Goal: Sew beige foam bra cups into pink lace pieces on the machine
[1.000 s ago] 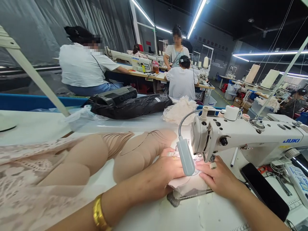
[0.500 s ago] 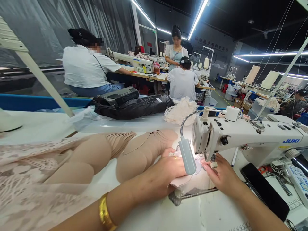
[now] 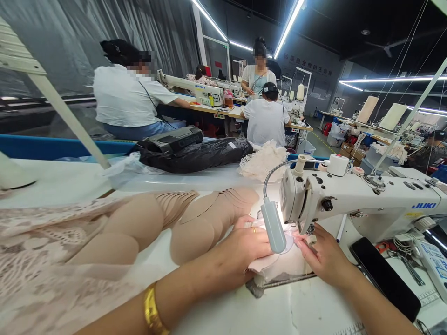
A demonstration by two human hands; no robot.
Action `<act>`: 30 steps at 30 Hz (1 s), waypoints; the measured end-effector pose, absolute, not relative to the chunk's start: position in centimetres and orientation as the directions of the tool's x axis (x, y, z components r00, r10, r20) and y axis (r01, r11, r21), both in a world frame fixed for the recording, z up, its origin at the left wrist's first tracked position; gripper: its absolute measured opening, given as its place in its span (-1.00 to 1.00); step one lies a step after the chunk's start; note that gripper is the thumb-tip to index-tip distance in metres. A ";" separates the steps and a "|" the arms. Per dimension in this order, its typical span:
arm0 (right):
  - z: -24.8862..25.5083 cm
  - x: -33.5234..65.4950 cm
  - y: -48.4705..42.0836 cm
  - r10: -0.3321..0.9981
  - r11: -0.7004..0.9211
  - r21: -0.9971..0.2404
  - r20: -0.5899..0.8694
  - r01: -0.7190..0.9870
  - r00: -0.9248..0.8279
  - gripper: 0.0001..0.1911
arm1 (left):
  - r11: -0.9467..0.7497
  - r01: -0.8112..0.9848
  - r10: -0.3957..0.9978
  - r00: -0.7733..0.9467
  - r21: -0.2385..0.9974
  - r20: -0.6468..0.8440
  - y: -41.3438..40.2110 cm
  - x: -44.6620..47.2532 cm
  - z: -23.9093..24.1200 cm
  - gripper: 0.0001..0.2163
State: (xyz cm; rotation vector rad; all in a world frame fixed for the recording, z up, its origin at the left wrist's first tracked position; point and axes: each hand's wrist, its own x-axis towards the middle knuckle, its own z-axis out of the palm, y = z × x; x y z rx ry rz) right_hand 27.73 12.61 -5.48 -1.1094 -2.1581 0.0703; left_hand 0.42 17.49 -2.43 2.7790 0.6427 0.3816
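My left hand, with a ring and a gold bangle, lies flat with fingers stretched on a pale pink fabric piece under the white Juki sewing machine. My right hand presses the same piece from the right, its fingertips beside the presser foot. A grey gooseneck lamp hangs between the two hands and hides the needle area. Stacks of beige moulded cups lie just left of my left hand.
Pink lace fabric covers the table's left part. A black phone and scissors lie at the right. A black bag and cream lace pile sit at the back. Other people sew at tables beyond.
My right hand has slid forward toward the presser foot, with the fabric piece shifting a little under the machine. My left hand stays flat on it.
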 end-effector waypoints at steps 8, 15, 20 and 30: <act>-5.1 27.6 12.4 0.730 0.634 -0.309 0.542 0.709 -0.416 -0.80 | -0.865 0.444 0.497 0.825 0.236 0.269 16.9 0.3 -2.4 -0.81; -4.6 27.4 11.6 0.728 0.661 -0.303 0.478 0.686 -0.491 -0.77 | -0.908 0.388 0.418 0.831 0.157 0.366 16.8 0.3 -4.6 -0.80; -4.7 27.3 10.9 0.700 0.714 -0.351 0.376 0.606 -0.607 -0.78 | -0.935 0.321 0.354 0.835 0.149 0.422 15.4 0.6 -4.8 -0.94; -5.2 26.8 10.8 0.731 0.682 -0.298 0.319 0.668 -0.603 -0.79 | -0.928 0.369 0.341 0.788 0.050 0.512 13.8 1.7 -5.1 -0.84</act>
